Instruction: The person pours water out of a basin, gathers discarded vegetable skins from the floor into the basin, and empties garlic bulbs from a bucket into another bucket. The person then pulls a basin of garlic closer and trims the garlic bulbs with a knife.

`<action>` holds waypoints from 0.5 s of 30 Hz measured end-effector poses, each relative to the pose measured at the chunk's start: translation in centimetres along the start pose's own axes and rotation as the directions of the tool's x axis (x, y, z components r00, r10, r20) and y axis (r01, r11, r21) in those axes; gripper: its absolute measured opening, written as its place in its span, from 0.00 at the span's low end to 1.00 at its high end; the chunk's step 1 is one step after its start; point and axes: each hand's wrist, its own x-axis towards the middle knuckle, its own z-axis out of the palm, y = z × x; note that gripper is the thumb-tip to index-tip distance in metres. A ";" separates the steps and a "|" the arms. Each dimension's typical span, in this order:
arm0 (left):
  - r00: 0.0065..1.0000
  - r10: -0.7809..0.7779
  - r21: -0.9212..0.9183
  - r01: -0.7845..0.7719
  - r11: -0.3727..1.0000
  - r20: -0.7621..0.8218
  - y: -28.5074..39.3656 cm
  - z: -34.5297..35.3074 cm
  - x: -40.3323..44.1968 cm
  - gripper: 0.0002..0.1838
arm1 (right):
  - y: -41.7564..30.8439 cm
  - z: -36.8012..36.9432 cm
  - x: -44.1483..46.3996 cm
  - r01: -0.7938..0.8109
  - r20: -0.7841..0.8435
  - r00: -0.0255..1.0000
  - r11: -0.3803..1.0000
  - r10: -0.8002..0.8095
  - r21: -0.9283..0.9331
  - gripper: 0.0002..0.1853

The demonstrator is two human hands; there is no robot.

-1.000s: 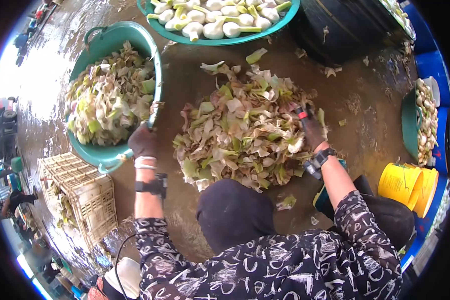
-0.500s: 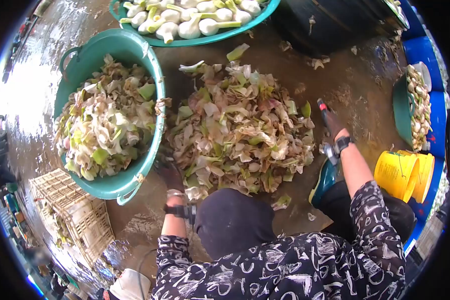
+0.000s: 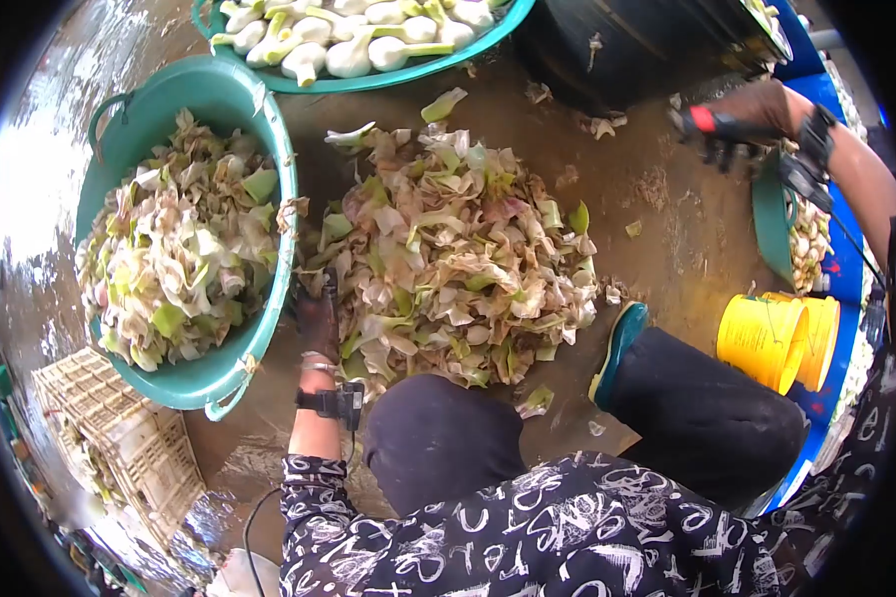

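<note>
My left hand [image 3: 317,316], in a dark glove, is at the left edge of a big heap of garlic skins and leaf scraps [image 3: 468,259] on the floor. Its fingers stretch forward, apart, between the heap and a green tub [image 3: 287,179] filled with similar peelings [image 3: 184,249]. Far out to the right, my right hand [image 3: 742,117] wears a brown and black glove with a red patch. It hangs above the floor near a dark green tub [image 3: 770,224] of small bulbs, its fingers loosely apart and slightly blurred, with nothing visible in them.
Whole garlic bulbs with cut stems [image 3: 353,45] fill another green tub [image 3: 368,82] at the top. A black drum [image 3: 617,50] stands beside it. Yellow buckets [image 3: 762,338] sit at the right before a blue barrier [image 3: 834,343]. A cream plastic crate [image 3: 129,428] stands lower left.
My right hand has swung up and outward to the right, away from the heap's edge. My left hand has moved slightly forward along the heap. The view has shifted a little.
</note>
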 end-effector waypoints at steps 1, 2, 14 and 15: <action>0.998 0.007 -0.188 0.005 0.982 0.064 0.3 -0.2 -0.1 0.44 | -2.5 0.7 0.4 0.096 0.010 0.995 0.989 -0.098 0.108 0.43; 0.992 0.026 -0.364 0.021 0.931 0.125 0.5 -0.6 -0.3 0.44 | -4.7 1.7 1.4 0.188 0.016 0.980 0.957 -0.196 0.219 0.47; 0.963 0.122 0.133 -0.156 0.979 0.239 8.2 2.4 -2.5 0.53 | -7.6 25.2 18.1 0.297 -0.315 0.943 0.695 -0.107 0.654 0.37; 0.951 0.156 0.086 -0.184 0.979 0.268 9.2 3.2 -3.3 0.54 | -8.2 26.2 19.1 0.297 -0.316 0.943 0.688 -0.104 0.662 0.37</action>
